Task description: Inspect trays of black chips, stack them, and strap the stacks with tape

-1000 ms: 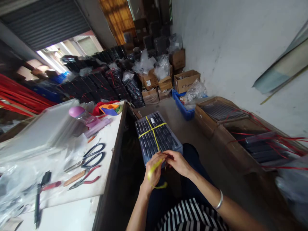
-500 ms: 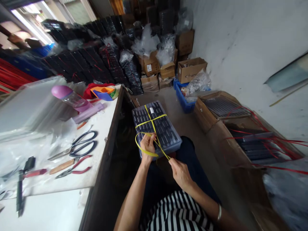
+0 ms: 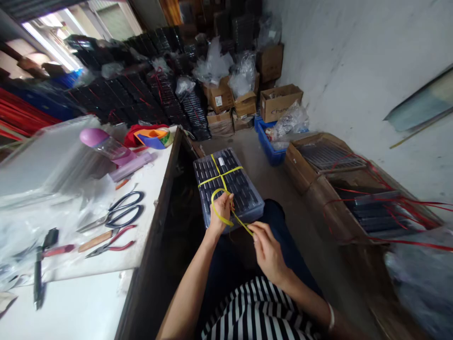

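Note:
On my lap rests a stack of clear plastic trays [image 3: 253, 208] filled with rows of dark pieces. A yellow strap [image 3: 231, 171] crosses over its top in both directions. Above the near side of the stack, my left hand [image 3: 221, 211] pinches the strap, and a loop of it curls around the fingers. My right hand [image 3: 268, 248], lower and to the right, grips a strap end that runs taut up to the left hand. The exact spot where the strap pieces meet is partly hidden by my left fingers.
Scissors [image 3: 123, 210], pliers [image 3: 113, 242], a pen [image 3: 38, 278] and a pink-capped bottle [image 3: 109, 146] lie on the white worktable [image 3: 88, 302] at left. Cartons [image 3: 311, 163] with red straps stand right. A blue crate [image 3: 271, 148] and dark stacked trays [image 3: 130, 94] are farther back.
My left hand has shifted slightly right and up, and the strap loop around it now stands more upright. My right hand has moved slightly right and up, still gripping the strap.

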{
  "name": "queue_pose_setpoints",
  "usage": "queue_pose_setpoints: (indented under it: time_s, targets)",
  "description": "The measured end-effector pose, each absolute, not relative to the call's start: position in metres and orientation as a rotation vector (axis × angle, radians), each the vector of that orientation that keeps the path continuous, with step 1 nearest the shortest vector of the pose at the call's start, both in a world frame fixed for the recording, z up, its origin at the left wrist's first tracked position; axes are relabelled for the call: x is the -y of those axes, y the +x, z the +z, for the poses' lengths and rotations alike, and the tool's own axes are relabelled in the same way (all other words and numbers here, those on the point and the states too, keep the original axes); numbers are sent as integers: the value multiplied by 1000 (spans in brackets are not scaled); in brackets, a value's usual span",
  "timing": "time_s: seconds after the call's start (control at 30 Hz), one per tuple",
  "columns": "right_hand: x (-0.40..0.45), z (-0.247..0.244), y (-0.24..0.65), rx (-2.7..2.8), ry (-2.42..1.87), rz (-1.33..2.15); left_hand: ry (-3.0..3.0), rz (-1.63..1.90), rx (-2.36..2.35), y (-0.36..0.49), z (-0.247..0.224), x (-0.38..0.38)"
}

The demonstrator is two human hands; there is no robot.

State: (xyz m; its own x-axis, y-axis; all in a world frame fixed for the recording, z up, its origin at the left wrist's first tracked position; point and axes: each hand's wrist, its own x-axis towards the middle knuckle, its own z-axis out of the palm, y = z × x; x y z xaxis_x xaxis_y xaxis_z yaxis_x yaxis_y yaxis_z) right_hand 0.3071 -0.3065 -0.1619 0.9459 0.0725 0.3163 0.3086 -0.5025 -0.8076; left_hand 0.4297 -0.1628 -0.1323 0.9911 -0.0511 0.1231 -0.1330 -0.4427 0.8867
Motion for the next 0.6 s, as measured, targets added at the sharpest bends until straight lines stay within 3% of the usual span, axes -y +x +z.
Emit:
queue_pose_setpoints:
  time_s: [0.2,0.43,0.6]
  targets:
    - [247,-150,317,267,-1923,-112,2145,31,229,429,-122,156]
    - [317,-171,332,-235,-1739,-314,2077,-104,493,423,-118,138]
    - [311,-187,336,38,-1827,-395,2083,7,576,411,-126,135]
